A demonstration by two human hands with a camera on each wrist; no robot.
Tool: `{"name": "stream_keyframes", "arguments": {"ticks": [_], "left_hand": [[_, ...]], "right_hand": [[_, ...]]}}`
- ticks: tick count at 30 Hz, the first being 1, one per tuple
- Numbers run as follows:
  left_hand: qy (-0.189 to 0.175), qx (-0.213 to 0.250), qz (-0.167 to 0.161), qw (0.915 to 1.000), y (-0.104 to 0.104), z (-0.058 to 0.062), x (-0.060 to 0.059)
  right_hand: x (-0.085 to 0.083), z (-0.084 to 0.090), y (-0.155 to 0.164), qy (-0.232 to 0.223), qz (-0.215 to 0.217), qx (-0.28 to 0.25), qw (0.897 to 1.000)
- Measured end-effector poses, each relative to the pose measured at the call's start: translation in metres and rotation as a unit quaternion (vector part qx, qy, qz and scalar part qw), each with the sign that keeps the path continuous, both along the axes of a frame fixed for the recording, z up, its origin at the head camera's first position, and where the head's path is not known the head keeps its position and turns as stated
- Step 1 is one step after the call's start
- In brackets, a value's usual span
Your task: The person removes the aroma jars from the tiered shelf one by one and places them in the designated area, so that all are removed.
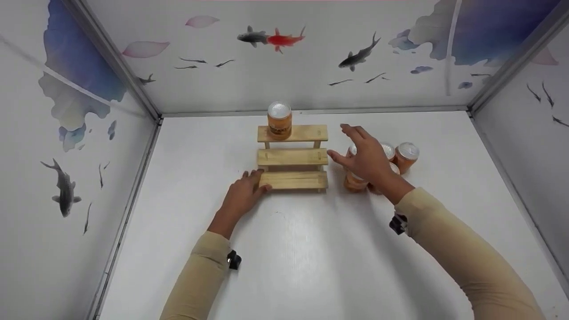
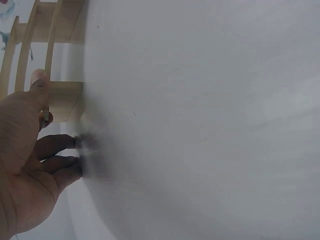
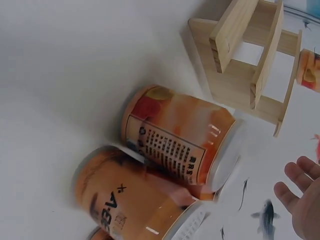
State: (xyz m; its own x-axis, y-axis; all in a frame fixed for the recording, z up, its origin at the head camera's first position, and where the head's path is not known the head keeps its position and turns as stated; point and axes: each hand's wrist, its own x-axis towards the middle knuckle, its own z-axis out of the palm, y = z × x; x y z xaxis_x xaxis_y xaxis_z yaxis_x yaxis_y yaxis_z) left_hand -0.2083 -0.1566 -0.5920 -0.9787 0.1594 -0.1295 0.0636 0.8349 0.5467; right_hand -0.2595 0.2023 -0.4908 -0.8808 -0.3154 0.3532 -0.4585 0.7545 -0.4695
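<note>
A three-step wooden rack point(image 1: 292, 180) stands on the white table. My left hand point(image 1: 242, 194) grips the left end of its lowest step; in the left wrist view the thumb point(image 2: 40, 79) lies along the plank's front and other fingers reach down beside it. One orange can point(image 1: 280, 122) with a silver lid stands upright on the left of the top step. Over a cluster of similar cans point(image 1: 406, 158) to the right of the rack, my right hand point(image 1: 366, 158) hovers with fingers spread and holds nothing. It partly hides several of them from the head view.
White panels painted with fish enclose the table point(image 1: 284, 258) at the back and both sides. The back wall point(image 1: 302, 98) rises close behind the rack. In the right wrist view, a printed can point(image 3: 175, 135) stands between the other cans and the rack.
</note>
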Motion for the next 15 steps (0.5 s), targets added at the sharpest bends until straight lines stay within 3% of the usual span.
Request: {"name": "stream_keyframes", "arguments": {"ticks": [9, 15], "left_hand": [[0.008, 0.002, -0.001, 1.0000, 0.000, -0.001, -0.001], [0.014, 0.002, 0.002, 0.9999, 0.001, -0.002, 0.000]], "right_hand": [[-0.010, 0.009, -0.033, -0.033, 0.022, -0.009, 0.999], [-0.017, 0.016, -0.054, -0.026, 0.038, -0.009, 0.999]]}}
